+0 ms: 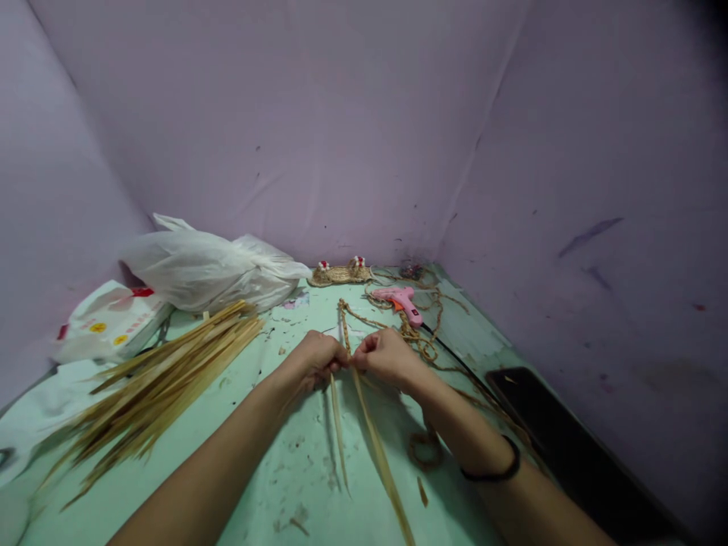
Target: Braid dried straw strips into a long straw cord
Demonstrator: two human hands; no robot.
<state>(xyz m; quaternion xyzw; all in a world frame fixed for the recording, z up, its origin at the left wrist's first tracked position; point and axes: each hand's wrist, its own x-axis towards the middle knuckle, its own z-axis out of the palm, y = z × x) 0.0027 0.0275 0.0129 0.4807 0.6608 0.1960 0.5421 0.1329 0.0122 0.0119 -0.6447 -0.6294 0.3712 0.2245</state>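
Note:
A thin braid of dried leaf strips [344,326] runs away from me across the green tabletop, its far end knotted. My left hand [321,358] pinches the near end of this braid from the left. From the right, my right hand [384,355] is closed with its fingertips at the same spot, almost touching the left ones. Loose tails hang toward me from between the hands: a long pale strip [378,447] and a shorter, narrower strip [337,428]. The exact crossing of the strips is hidden by my fingers.
A bundle of dried strips [171,379] lies at left, near a white plastic bag [216,265] and a tissue pack [114,318]. Behind are a woven piece with flowers [341,275], a pink glue gun [401,299] and braided cord [421,345]. A dark flat object [569,440] lies right.

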